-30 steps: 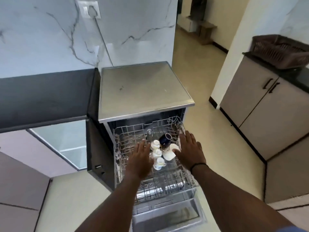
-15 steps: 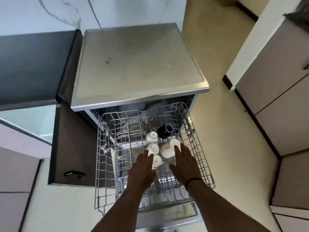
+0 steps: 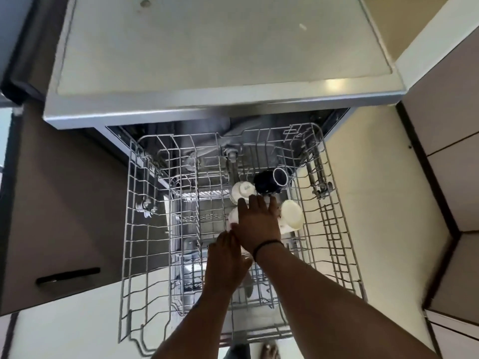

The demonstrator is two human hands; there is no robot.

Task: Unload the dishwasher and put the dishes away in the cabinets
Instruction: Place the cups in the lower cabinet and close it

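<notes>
In the head view, the camera has tipped further down and closer over the last second, so the pulled-out grey wire dishwasher rack (image 3: 233, 229) now fills the middle of the frame under the brushed steel dishwasher top (image 3: 220, 60). Both hands have moved in over the cups. The right hand (image 3: 256, 224) has crossed leftward and lies palm down with fingers extended over the cluster; the left hand (image 3: 225, 257), a second ago beside the small cups, has dropped back and now sits just beneath and behind the right wrist. I judge this as the reach for the first cups; nothing has yet left the rack.

The dishes sit toward the back right of the rack: a small white ceramic cup (image 3: 242, 191) with a printed base, a dark navy mug lying on its side (image 3: 269, 182) just beside it, and a cream round-bottomed cup (image 3: 291, 213) to the right.

The right hand covers at least one more white cup, so whether its fingers have closed on anything cannot be told. The left hand's fingers are hidden under the right forearm, and its grip is equally unclear. The lower basket shows only dimly through the wires.
</notes>
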